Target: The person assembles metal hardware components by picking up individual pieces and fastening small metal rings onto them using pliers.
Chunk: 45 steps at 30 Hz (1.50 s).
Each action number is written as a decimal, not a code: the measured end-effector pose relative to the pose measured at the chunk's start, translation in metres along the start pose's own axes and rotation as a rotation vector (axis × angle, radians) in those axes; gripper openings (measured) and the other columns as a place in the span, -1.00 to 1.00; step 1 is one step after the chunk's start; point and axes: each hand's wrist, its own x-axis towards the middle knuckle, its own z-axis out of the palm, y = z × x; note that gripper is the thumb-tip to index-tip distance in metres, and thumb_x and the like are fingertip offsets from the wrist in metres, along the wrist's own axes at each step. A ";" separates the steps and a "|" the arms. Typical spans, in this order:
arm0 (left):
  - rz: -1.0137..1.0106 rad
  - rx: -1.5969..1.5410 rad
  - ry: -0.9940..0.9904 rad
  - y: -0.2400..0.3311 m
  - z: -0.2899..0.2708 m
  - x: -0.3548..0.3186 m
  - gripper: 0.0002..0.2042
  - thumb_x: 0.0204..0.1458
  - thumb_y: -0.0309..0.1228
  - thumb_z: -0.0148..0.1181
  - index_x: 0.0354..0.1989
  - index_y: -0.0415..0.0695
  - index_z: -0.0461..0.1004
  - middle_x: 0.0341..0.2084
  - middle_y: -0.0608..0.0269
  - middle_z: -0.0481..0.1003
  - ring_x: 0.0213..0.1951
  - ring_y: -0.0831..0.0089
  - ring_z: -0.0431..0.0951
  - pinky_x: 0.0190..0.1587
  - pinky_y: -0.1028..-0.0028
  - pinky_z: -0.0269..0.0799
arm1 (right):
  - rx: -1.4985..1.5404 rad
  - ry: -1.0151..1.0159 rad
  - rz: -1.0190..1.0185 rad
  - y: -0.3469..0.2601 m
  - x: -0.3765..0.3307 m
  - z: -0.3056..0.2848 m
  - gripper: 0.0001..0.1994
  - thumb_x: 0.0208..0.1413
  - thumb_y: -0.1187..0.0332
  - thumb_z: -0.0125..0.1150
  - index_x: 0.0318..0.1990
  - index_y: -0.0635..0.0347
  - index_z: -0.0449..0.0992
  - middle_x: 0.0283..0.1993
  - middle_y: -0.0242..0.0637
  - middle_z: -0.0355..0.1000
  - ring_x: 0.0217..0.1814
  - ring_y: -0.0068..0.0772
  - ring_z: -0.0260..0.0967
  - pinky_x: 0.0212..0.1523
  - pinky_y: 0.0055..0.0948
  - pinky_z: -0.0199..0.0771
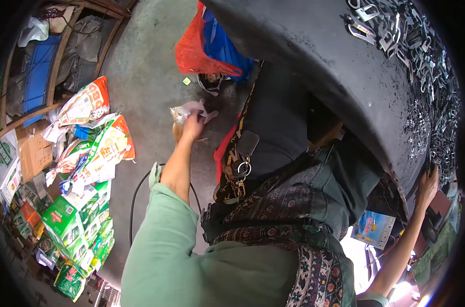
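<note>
My left hand (193, 124) reaches down at arm's length over the floor, fingers closed on a pale bundle (180, 113). The bundle is pinkish white with tan patches and looks soft. Whether it is a crumpled bag or a small animal I cannot tell. At the far right, my right hand (427, 187) rests by the edge of a black work surface (314, 46), next to a heap of small silver metal hooks or clips (427, 71). Its fingertips are partly hidden, and what they touch does not show.
Red (199, 51) and blue plastic bags (225, 48) hang beside the black surface. To the left stand green-and-white cartons (71, 225), printed sacks (107, 148) and a wooden rack (58, 56). A thin black cable (135, 204) curves across the floor. A phone (248, 143) lies near my lap.
</note>
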 end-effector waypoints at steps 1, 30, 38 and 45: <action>-0.064 -0.022 -0.034 -0.008 -0.004 0.004 -0.61 0.10 -0.30 0.10 0.10 -0.14 0.41 -0.06 -0.14 0.51 0.00 -0.04 0.50 0.07 0.17 0.39 | -0.001 -0.011 0.017 0.000 -0.001 0.000 -0.49 0.21 0.26 0.01 0.26 0.36 0.24 0.21 0.14 0.31 0.25 0.10 0.26 0.22 -0.20 0.25; -0.404 0.133 -0.240 -0.051 0.047 -0.013 -0.48 0.14 -0.16 0.05 0.26 -0.10 0.23 -0.05 -0.06 0.45 -0.03 0.11 0.46 0.00 0.22 0.37 | 0.351 0.106 -0.052 0.017 -0.002 0.011 -0.56 0.11 0.46 0.11 0.18 0.32 0.36 0.16 0.10 0.37 0.15 0.00 0.38 0.13 -0.26 0.37; -0.256 0.447 -0.460 0.056 -0.036 -0.056 -0.67 0.13 -0.19 0.05 -0.02 -0.11 0.41 -0.13 0.01 0.46 -0.09 0.10 0.45 -0.01 0.27 0.37 | 0.339 0.020 0.016 -0.064 -0.011 -0.058 -0.66 0.09 0.41 0.20 0.00 0.37 0.41 0.01 0.13 0.41 0.05 0.16 0.37 0.06 -0.14 0.38; 0.737 0.009 0.185 0.374 -0.175 -0.137 -0.83 0.05 -0.48 0.17 -0.17 -0.20 0.52 -0.37 -0.03 0.53 -0.29 0.01 0.55 -0.19 0.23 0.45 | 0.354 0.197 -0.028 -0.064 -0.015 -0.044 -0.71 0.02 0.48 0.23 -0.09 0.37 0.41 -0.12 0.07 0.42 -0.04 0.11 0.39 -0.02 -0.13 0.40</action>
